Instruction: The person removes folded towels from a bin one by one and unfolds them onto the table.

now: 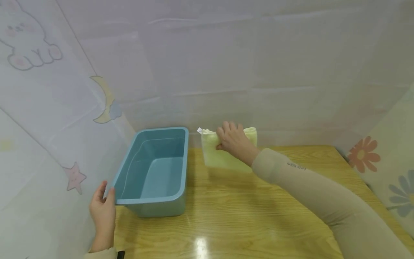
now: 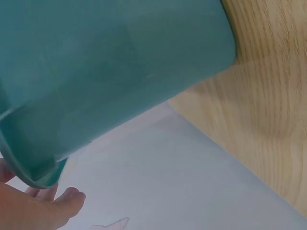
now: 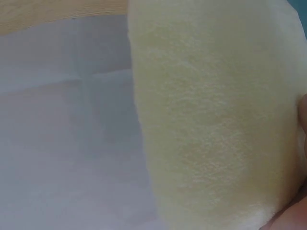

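Observation:
My right hand (image 1: 233,140) holds a folded pale yellow towel (image 1: 210,153) by its top edge, with the thumb on the near face. A small white tag sticks out at the towel's upper left corner. In the right wrist view the soft towel (image 3: 206,115) fills much of the picture, fingers at its right edge. On the left stands a blue-green plastic tub (image 1: 166,180) with nothing inside. My left hand (image 1: 104,212) grips the rim at its near left corner; the left wrist view has fingertips (image 2: 72,201) around that corner, below the tub's wall (image 2: 120,72).
A wooden table (image 1: 233,223) carries the tub. Pale wall sheets (image 1: 226,64) with printed figures stand behind and at both sides. The tub's left side is close to the left sheet. A black band edge (image 1: 121,254) shows near the left sleeve.

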`<state>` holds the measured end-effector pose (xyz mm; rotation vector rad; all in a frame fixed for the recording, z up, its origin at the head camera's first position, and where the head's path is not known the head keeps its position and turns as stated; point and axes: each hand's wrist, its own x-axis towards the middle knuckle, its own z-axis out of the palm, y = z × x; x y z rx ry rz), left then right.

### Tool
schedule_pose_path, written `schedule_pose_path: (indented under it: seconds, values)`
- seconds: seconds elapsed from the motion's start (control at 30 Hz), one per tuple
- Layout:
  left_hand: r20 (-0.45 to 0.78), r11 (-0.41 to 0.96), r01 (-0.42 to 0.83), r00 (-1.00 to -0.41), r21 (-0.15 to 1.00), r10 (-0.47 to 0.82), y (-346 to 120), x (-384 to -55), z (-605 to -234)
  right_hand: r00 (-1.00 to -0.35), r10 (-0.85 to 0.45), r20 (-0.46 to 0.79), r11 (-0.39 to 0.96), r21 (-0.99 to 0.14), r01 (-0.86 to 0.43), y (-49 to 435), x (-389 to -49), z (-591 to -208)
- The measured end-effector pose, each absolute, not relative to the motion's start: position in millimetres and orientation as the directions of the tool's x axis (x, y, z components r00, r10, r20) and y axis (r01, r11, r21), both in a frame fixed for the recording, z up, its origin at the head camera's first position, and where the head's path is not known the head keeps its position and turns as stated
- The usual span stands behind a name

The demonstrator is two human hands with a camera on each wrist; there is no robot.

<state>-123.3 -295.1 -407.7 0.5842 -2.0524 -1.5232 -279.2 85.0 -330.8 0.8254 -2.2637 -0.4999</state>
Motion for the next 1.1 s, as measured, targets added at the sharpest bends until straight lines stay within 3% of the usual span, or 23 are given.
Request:
schedule_pose_path:
  seconds: [0.2, 0.47, 0.57, 0.73, 0.83, 0.93, 1.1]
  values:
    - [0.168, 0.250, 0.013, -0.774, 0.968, -0.611, -281.7, -109.9, -401.1, -0.527, -0.726, 0.442, 0.678, 0.593, -0.436, 89.4, -269.6, -349.5]
    - [0.206, 0.233, 0.069, -0.745, 0.970, -0.634, -261.5, -95.3, -398.3, -0.548, -0.742, 0.386, 0.654, 0.597, -0.465, 89.7, -260.1, -369.8]
    - [0.277, 0.235, 0.159, -0.702, 0.959, -0.656, -251.2, -87.3, -397.9, -0.544, -0.757, 0.363, 0.636, 0.601, -0.484, 87.5, -256.3, -377.3]
    - [0.460, 0.220, 0.425, -0.623, 0.878, -0.633, -223.8, -74.4, -395.5, -0.550, -0.753, 0.361, 0.647, 0.557, -0.521, 84.8, -250.7, -386.6]
    - [0.482, 0.108, 0.535, -0.630, 0.838, -0.609, -205.6, -69.3, -393.9, -0.557, -0.747, 0.363, 0.660, 0.501, -0.560, 83.2, -248.9, -391.3]
    - [0.475, 0.030, 0.568, -0.657, 0.823, -0.585, -188.3, -66.0, -392.8, -0.559, -0.748, 0.358, 0.662, 0.463, -0.589, 80.7, -249.6, -396.0]
    - [0.541, -0.001, 0.615, -0.696, 0.789, -0.472, -165.1, -60.6, -397.3, -0.570, -0.754, 0.326, 0.652, 0.470, -0.595, 75.4, -254.7, -405.6]
